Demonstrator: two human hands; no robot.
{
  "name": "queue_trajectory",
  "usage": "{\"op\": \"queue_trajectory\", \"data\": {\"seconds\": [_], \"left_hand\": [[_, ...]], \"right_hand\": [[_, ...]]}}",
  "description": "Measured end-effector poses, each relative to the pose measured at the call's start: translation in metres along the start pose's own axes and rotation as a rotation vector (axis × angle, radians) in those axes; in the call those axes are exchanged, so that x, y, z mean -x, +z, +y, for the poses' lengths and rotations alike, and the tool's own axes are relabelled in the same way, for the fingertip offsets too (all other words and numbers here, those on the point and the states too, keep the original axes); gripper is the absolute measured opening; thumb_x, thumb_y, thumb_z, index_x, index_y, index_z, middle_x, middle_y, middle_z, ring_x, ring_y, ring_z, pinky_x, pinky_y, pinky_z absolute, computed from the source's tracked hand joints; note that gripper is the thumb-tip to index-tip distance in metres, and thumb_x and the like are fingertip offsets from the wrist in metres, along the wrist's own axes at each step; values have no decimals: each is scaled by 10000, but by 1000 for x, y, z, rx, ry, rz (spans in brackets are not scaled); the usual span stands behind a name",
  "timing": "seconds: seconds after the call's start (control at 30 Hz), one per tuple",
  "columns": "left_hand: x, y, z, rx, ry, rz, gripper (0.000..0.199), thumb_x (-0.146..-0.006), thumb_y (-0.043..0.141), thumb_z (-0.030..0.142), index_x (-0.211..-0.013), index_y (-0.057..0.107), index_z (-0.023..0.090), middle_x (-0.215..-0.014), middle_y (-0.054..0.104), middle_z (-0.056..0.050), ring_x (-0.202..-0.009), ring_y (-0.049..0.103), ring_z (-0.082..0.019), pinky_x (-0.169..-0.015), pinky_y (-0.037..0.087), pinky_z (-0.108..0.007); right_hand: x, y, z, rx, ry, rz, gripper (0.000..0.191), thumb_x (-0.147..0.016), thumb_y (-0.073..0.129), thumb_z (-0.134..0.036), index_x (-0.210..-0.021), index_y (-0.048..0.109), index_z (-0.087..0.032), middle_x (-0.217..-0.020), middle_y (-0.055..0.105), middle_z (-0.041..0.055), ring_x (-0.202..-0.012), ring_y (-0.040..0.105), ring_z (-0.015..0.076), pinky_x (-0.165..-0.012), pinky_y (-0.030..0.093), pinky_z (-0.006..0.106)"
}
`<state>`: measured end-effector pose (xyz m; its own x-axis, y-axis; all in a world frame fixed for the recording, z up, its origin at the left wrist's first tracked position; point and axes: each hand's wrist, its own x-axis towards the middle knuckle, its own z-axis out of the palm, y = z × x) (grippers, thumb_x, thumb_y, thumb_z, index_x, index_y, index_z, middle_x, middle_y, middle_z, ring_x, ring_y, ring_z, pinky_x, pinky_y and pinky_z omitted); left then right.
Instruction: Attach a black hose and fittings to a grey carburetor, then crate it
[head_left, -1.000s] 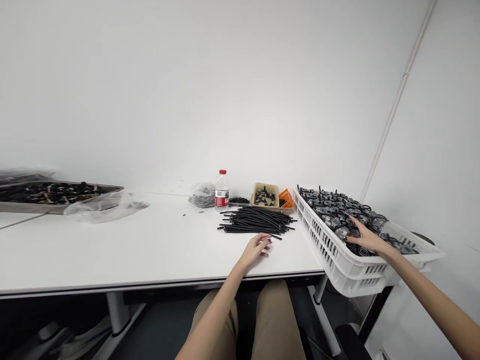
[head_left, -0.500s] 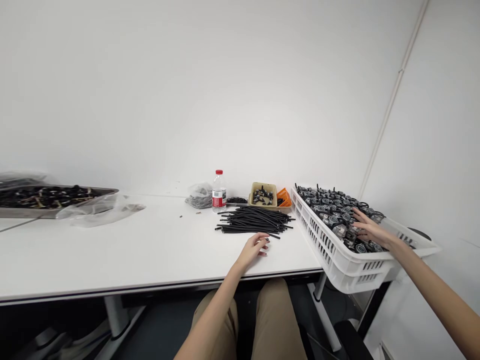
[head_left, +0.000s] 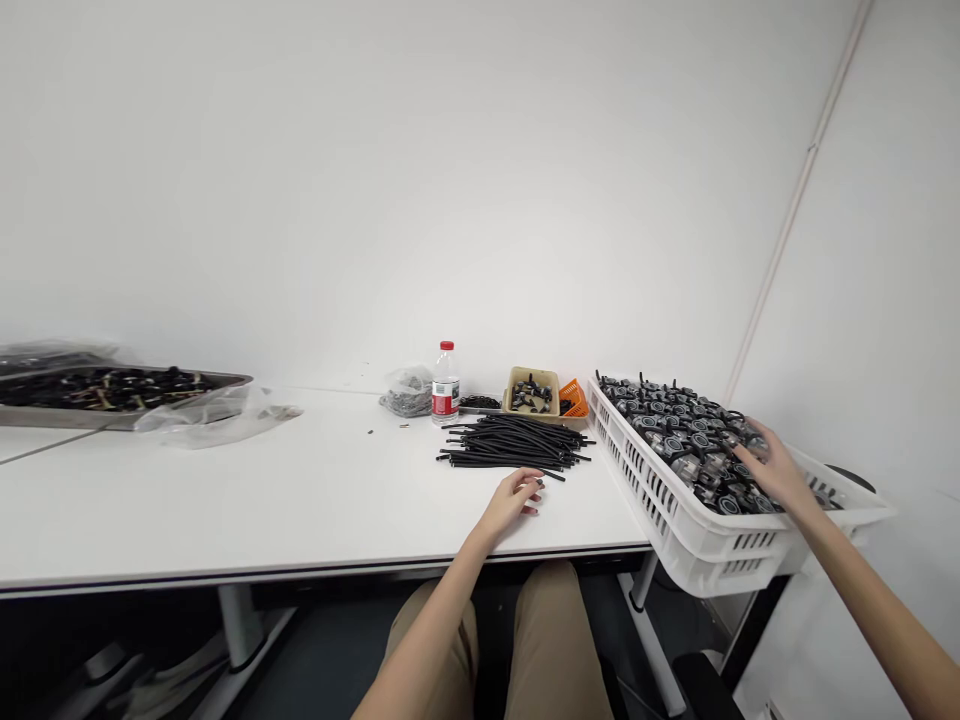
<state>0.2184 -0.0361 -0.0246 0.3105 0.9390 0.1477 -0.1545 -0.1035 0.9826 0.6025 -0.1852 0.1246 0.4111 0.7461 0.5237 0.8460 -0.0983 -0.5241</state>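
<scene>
My left hand [head_left: 514, 506] rests on the white table in front of a pile of black rubber tubes [head_left: 517, 442]. Its fingers are curled together, and a small dark piece shows at the fingertips, too small to name. On the right, my right hand [head_left: 778, 474] reaches into a white plastic basket [head_left: 694, 540] heaped with black-and-grey parts [head_left: 675, 425] that have round rings and short black tube ends. Thumb and fingers close around one of these parts near the basket's right side; the hand partly hides it.
Behind the tubes stand a red-capped bottle [head_left: 445, 385], a plastic bag [head_left: 407, 392], a tan tray [head_left: 514, 392] of small fittings and an orange basket [head_left: 576, 398]. At far left lie a metal tray [head_left: 244, 380] of dark parts and a clear bag [head_left: 202, 428].
My right hand has shifted slightly right and its spread fingers have drawn in around a part in the basket. My left hand keeps its curled pose. The view has turned slightly left.
</scene>
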Motion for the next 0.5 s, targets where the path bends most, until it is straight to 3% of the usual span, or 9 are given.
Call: {"op": "queue_trajectory", "data": {"seconds": [0.03,0.1,0.17,0.23,0.3,0.37,0.43,0.47,0.5], "left_hand": [[0,0,0,1,0,1,426,-662,729,461,-977,677,178,-1003,676,-95,-787,647,-175,-597,565,-265],[-1,0,-1,2,0,5,416,-670,731,462,-974,675,183,-998,674,-92,-782,646,-172,-596,560,-263],[-1,1,-3,1,1,8,408,-684,730,473,-971,669,191,-999,678,-91,-781,646,-170,-600,557,-262],[-1,1,-4,-2,4,8,417,-686,733,497,-966,662,195,-990,685,-91,-784,650,-172,-604,552,-262],[-1,1,-7,-5,12,10,442,-691,731,528,-973,658,195,-969,693,-91,-789,657,-178,-609,549,-264],[-2,0,-9,-3,33,29,476,-733,694,567,-1028,652,196,-1003,707,-102,-796,668,-185,-630,556,-280],[-3,0,-12,6,75,72,531,-813,611,588,-1177,622,201,-1196,698,-137,-893,697,-211,-728,586,-327],[-4,0,-13,14,102,101,557,-865,555,584,-1275,588,209,-1343,651,-153,-1005,703,-229,-826,591,-357],[-5,-1,-14,21,128,131,568,-918,496,570,-1364,545,222,-1484,571,-155,-1146,680,-244,-948,569,-380]], "right_hand": [[9,0,-13,-47,2,136,623,-929,535,-477,-1477,512,-182,-1536,568,200,-1320,649,397,-1042,603,525],[28,5,-40,-129,-188,337,467,-936,534,-414,-1338,615,-192,-1462,616,181,-1258,683,357,-1073,588,528],[49,19,-63,-128,-433,408,325,-946,541,-348,-1218,669,-223,-1274,721,170,-1165,721,336,-1046,600,548],[65,47,-81,-105,-683,404,253,-929,576,-243,-1150,694,-275,-1119,778,134,-1082,750,318,-1005,617,545],[77,88,-94,-154,-972,283,310,-904,598,-156,-1160,709,-291,-1067,798,104,-1011,768,294,-905,648,496],[83,140,-108,-241,-1050,37,378,-921,569,-136,-1229,708,-306,-1128,797,98,-1061,758,284,-946,627,487],[84,194,-123,-386,-839,-216,388,-960,547,-235,-1320,679,-296,-1351,722,125,-1287,661,333,-1119,514,580],[84,221,-131,-485,-688,-329,448,-952,581,-310,-1396,631,-289,-1510,613,129,-1432,541,363,-1216,398,621],[83,245,-139,-526,-633,-371,545,-954,579,-380,-1487,550,-270,-1622,491,143,-1514,439,392,-1233,356,651]]}}
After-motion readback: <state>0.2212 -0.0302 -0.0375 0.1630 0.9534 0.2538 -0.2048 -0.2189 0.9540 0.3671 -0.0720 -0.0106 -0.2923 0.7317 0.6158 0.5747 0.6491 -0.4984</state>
